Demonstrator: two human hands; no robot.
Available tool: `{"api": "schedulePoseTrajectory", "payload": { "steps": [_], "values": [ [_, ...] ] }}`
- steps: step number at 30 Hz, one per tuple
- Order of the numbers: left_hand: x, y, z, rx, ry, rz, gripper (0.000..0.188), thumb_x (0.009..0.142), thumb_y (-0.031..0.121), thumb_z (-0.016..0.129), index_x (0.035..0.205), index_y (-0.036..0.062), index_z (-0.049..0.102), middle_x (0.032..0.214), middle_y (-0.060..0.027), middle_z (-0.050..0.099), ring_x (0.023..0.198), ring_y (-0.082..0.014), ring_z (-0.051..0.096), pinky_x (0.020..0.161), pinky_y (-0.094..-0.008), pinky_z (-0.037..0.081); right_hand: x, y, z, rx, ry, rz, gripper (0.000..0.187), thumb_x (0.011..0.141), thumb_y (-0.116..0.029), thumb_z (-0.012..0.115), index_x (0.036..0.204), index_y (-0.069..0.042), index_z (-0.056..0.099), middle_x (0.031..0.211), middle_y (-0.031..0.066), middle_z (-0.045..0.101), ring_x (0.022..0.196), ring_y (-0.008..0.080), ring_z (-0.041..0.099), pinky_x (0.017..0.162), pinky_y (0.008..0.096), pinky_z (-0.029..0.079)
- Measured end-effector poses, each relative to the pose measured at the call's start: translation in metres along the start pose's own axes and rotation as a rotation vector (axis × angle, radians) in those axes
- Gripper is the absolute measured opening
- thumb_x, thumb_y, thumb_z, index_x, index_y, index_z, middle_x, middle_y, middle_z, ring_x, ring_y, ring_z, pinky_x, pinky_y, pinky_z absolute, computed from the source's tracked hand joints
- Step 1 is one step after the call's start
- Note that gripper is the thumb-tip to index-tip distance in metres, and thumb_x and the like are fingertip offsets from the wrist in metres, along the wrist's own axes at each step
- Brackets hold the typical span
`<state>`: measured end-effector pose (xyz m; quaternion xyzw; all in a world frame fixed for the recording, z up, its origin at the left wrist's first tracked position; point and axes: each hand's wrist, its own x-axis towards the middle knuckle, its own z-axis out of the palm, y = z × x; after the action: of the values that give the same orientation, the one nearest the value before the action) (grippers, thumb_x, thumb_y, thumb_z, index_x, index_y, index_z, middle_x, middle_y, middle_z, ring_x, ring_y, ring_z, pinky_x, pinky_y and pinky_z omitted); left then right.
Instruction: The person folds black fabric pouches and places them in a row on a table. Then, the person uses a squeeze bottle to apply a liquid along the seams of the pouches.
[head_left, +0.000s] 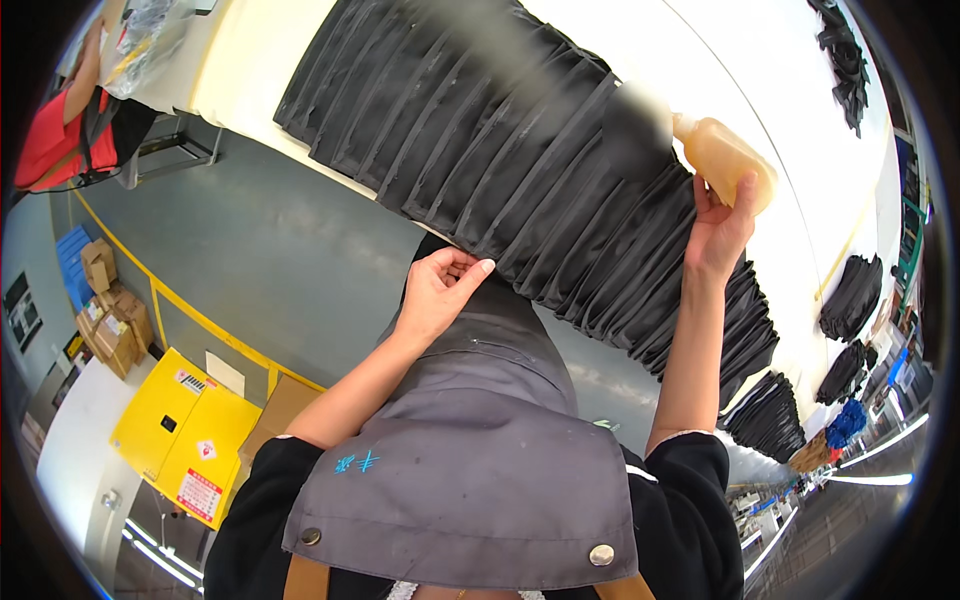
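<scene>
Long black fabric strips lie overlapped in a slanting row across the white table, bunched closer together toward the right. My left hand is at their near edge, thumb and fingers brought together; whether the edge is pinched between them is hidden. In my right hand is a translucent yellowish squeeze bottle, held over the right part of the row and tilted with its neck toward the upper left. A dark, blurred round shape near the neck hides some strips; what it is I cannot make out.
More bundles of black fabric lie along the table to the right. At the left, another person's red sleeve shows near a clear plastic bag. A yellow cabinet and cardboard boxes stand lower left.
</scene>
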<state>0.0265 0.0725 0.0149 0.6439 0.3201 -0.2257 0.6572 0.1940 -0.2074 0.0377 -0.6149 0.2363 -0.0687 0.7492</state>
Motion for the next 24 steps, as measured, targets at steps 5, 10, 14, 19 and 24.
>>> {"api": "schedulePoseTrajectory", "payload": {
  "steps": [5, 10, 14, 19, 24],
  "values": [
    [0.000, 0.005, 0.001, 0.029, 0.026, -0.034, 0.029, 0.084, 0.027, 0.076, 0.084, -0.0015, 0.070, 0.068, -0.0004, 0.063, 0.060, -0.0043, 0.052, 0.055, -0.0204, 0.042, 0.009, -0.001, 0.009, -0.118, -0.011, -0.064, 0.050, 0.091, -0.034, 0.066, 0.126, -0.001, 0.052, 0.122, 0.0097, 0.053, 0.115, 0.0191, 0.053, 0.088, 0.0365, 0.055],
    [0.001, 0.008, 0.002, 0.039, 0.038, -0.046, 0.030, 0.084, 0.027, 0.076, 0.082, -0.0020, 0.069, 0.067, -0.0005, 0.062, 0.060, -0.0044, 0.052, 0.055, -0.0206, 0.042, 0.010, -0.004, 0.010, -0.165, -0.021, -0.066, 0.050, 0.090, -0.034, 0.067, 0.125, -0.001, 0.053, 0.118, 0.0103, 0.056, 0.111, 0.0200, 0.056, 0.086, 0.0364, 0.056],
    [0.002, 0.006, 0.004, 0.040, 0.060, -0.039, 0.030, 0.084, 0.027, 0.075, 0.081, -0.0025, 0.068, 0.066, -0.0004, 0.061, 0.059, -0.0045, 0.052, 0.055, -0.0209, 0.042, 0.004, -0.003, 0.007, -0.221, -0.052, -0.064, 0.052, 0.090, -0.036, 0.067, 0.125, 0.000, 0.053, 0.117, 0.0114, 0.058, 0.108, 0.0208, 0.058, 0.083, 0.0363, 0.056],
    [0.003, 0.005, 0.003, 0.040, 0.054, -0.031, 0.030, 0.085, 0.026, 0.075, 0.080, -0.0027, 0.068, 0.065, -0.0005, 0.061, 0.059, -0.0046, 0.052, 0.054, -0.0213, 0.042, -0.006, 0.000, 0.005, -0.257, -0.092, -0.044, 0.054, 0.089, -0.038, 0.067, 0.124, 0.002, 0.053, 0.114, 0.0117, 0.059, 0.106, 0.0207, 0.060, 0.080, 0.0360, 0.057],
    [0.004, 0.005, 0.003, 0.041, 0.051, -0.018, 0.030, 0.085, 0.026, 0.075, 0.079, -0.0028, 0.068, 0.065, -0.0010, 0.061, 0.058, -0.0045, 0.051, 0.053, -0.0213, 0.042, -0.016, 0.001, 0.001, -0.281, -0.128, -0.001, 0.050, 0.093, -0.036, 0.063, 0.125, 0.001, 0.052, 0.115, 0.0117, 0.060, 0.105, 0.0195, 0.061, 0.081, 0.0332, 0.056]
  ]
}}
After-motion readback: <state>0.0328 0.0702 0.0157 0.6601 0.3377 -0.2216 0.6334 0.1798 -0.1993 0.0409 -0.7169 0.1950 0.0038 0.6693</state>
